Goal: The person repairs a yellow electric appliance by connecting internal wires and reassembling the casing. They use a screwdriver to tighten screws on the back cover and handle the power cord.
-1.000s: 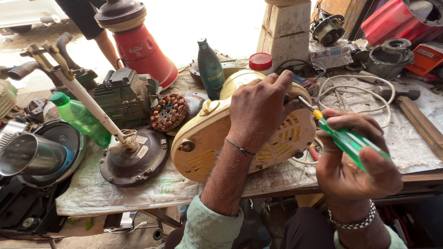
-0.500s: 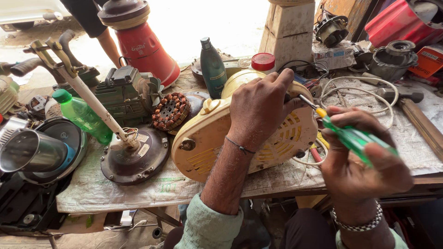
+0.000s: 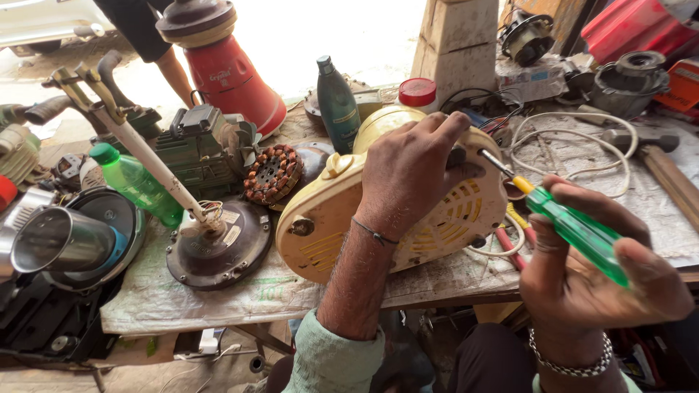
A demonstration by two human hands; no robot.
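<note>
Currently the left hand [image 3: 411, 171] lies spread, palm down, on the cream vented appliance housing [image 3: 320, 233] at the bench's front edge. The right hand [image 3: 593, 280] is closed round a green-handled screwdriver [image 3: 575, 229], tip at the housing's right rim. Housing still shut (apparently); fastener work seems in hand. Screw hidden under fingers; the interior is unseen.
</note>
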